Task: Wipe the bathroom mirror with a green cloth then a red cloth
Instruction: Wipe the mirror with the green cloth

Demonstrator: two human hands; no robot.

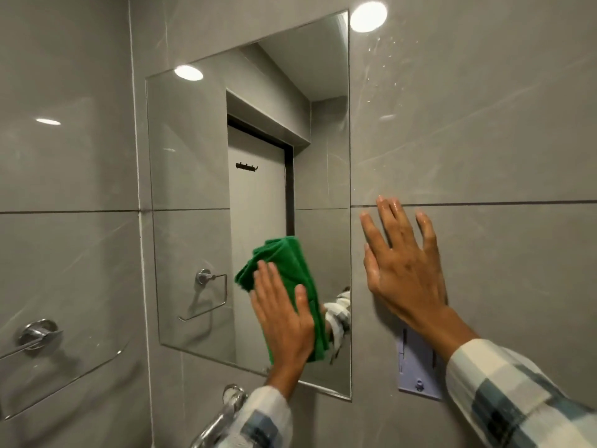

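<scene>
A frameless rectangular mirror hangs on the grey tiled wall. My left hand presses a folded green cloth flat against the mirror's lower right part, fingers spread over the cloth. My right hand lies flat on the wall tile just right of the mirror, fingers apart and wet-looking, holding nothing. No red cloth is in view.
A white wall plate sits under my right wrist. A chrome tap fitting juts out below the mirror. A glass shelf on a chrome bracket is at the lower left. The mirror reflects a door and a towel ring.
</scene>
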